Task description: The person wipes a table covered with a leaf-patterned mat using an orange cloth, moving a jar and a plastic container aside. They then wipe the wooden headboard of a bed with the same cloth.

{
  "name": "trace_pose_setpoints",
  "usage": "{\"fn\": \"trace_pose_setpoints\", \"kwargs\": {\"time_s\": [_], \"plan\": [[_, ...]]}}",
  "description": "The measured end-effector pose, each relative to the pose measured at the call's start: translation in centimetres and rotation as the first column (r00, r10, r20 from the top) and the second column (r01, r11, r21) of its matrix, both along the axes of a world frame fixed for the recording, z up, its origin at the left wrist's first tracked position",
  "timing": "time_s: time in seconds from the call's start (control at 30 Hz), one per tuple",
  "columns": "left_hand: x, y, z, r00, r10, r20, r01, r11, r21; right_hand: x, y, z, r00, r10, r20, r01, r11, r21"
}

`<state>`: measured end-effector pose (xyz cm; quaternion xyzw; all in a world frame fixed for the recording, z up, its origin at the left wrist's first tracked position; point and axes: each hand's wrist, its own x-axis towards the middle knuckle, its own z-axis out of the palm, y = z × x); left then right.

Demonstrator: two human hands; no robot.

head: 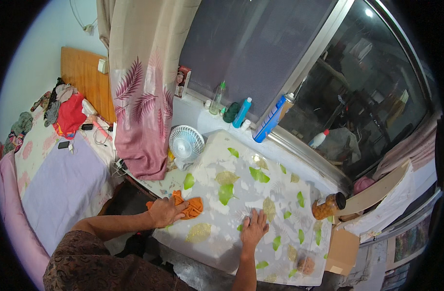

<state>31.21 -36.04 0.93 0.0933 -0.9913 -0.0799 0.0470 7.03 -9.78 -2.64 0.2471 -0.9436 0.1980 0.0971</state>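
Note:
An orange cloth (193, 208) lies bunched on a leaf-patterned tablecloth (207, 174), near the table's left edge. My left hand (166, 212) presses down on the cloth, fingers over its left part. My right hand (254, 227) rests palm down on the tablecloth to the right, fingers apart, with nothing held. A small white fan (186, 144) stands at the table's back left corner. A jar with a black lid (324, 206) and a clear plastic container of food (306, 264) are at the table's right side.
Along the window sill stand a blue spray can (271, 122), a blue tube (242, 113) and a clear bottle with a green top (217, 100). A curtain (142, 91) hangs left of the fan. A bed (65, 174) is at the left, a cardboard box (342, 247) at the right.

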Motion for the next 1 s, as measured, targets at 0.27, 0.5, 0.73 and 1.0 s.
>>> {"fn": "trace_pose_setpoints", "kwargs": {"time_s": [0.27, 0.5, 0.73, 1.0], "plan": [[-0.1, -3.2, 0.4, 0.969, -0.247, -0.023, 0.248, 0.965, 0.081, 0.2, -0.1, 0.3, 0.996, -0.026, -0.081, 0.022, 0.998, -0.056], [-1.6, -7.1, -0.4, 0.867, -0.498, 0.022, 0.458, 0.812, 0.363, 1.0, -0.2, 1.5, 0.987, -0.126, -0.096, 0.126, 0.992, 0.003], [-3.2, -9.9, -1.2, 0.767, -0.633, 0.101, 0.458, 0.652, 0.605, 0.9, -0.4, 1.7, 0.990, -0.140, -0.032, 0.139, 0.990, -0.024], [-5.1, -13.7, 2.5, 0.756, -0.644, 0.117, 0.161, 0.356, 0.920, 0.4, -0.3, 1.1, 0.989, -0.142, -0.040, 0.142, 0.990, -0.001]]}}
